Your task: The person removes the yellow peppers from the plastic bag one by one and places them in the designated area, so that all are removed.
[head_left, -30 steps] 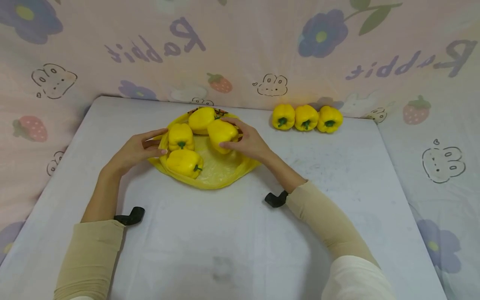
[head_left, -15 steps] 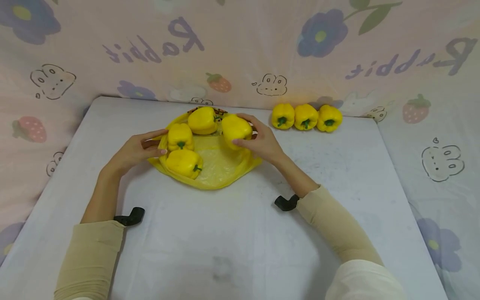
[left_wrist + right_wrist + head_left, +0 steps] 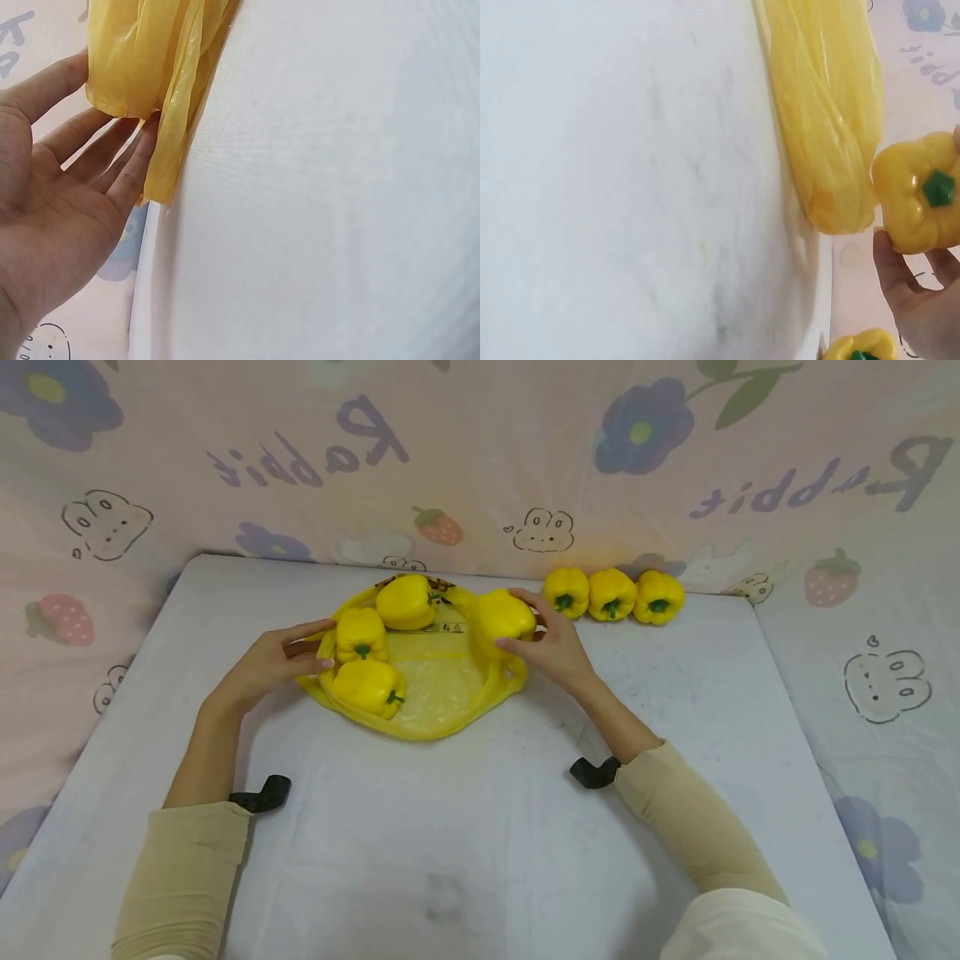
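A yellow bell pepper (image 3: pixel 504 617) is gripped by my right hand (image 3: pixel 558 647) at the right rim of a yellow plastic bag (image 3: pixel 442 693). In the right wrist view the held bell pepper (image 3: pixel 915 199) shows its green stem end, raised above the tabletop. My left hand (image 3: pixel 262 664) touches the bag's left side. Seen from the left wrist, its fingers (image 3: pixel 135 169) lie fairly straight against the bag (image 3: pixel 142 60). Inside the bag are three more yellow bell peppers: one at the back (image 3: pixel 405 602), a left one (image 3: pixel 362 633) and a front-left one (image 3: pixel 367 687).
Three yellow bell peppers (image 3: pixel 612 595) stand in a row at the back right of the white table (image 3: pixel 450 827). A patterned cloth (image 3: pixel 480 460) hangs behind the table. Black angular pieces (image 3: pixel 262 793) stick out at both wrists.
My right hand has moved the held bell pepper rightward, from over the bag's middle to its right rim. More of the bag's inside shows. The left hand has stayed in place.
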The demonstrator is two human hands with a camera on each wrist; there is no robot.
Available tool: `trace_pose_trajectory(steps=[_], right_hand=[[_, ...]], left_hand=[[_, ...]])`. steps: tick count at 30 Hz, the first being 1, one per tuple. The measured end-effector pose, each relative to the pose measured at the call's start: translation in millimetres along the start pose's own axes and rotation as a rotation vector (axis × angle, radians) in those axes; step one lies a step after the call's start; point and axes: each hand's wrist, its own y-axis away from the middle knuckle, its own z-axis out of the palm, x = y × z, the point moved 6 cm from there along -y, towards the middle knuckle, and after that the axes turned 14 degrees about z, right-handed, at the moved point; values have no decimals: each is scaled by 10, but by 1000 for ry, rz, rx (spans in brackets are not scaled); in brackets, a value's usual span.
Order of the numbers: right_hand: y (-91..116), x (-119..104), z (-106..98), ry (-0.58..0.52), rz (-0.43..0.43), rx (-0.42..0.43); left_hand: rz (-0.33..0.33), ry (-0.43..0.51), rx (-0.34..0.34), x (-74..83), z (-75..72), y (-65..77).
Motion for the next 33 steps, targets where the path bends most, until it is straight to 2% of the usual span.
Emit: trace_pose_trajectory(steps=[5,11,15,23,33], right_hand=[[67,2,-63,-4,14,16],[265,-198,-122,35,57,31],[313,-219,-194,41,92,53],[205,210,-387,36,119,121],[260,257,-522,97,124,154]], left_hand=[[-8,4,-3,-13,3,-3],[-14,-2,-10,-28,9,6],[-10,-7,-7,-26,0,8],[4,5,-4,-8,-7,-1],[-8,-5,-15,-2,-15,-11]])
